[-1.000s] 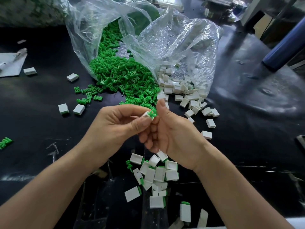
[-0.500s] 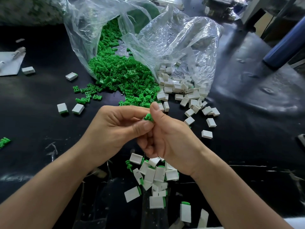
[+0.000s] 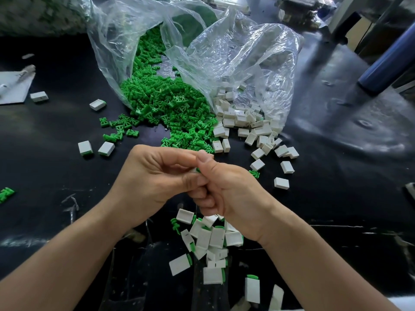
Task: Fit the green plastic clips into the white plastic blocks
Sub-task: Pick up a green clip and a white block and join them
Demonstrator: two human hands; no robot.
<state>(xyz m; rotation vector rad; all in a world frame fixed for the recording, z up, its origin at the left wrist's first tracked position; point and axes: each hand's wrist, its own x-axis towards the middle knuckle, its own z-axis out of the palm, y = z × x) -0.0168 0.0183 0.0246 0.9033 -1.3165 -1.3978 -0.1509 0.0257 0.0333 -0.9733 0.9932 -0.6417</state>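
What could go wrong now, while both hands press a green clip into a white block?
1. Only slivers of the small white plastic block and green plastic clip show between the fingers of the left hand and right hand; the clip may seat crooked or slip out.
2. The heap of finished white blocks with green clips lies right beneath the right hand; lowering it could scatter them.

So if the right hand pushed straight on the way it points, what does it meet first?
The left hand: the right hand touches it around the white block they both pinch. Beyond that, probably the spilled green clips; depth is unclear.
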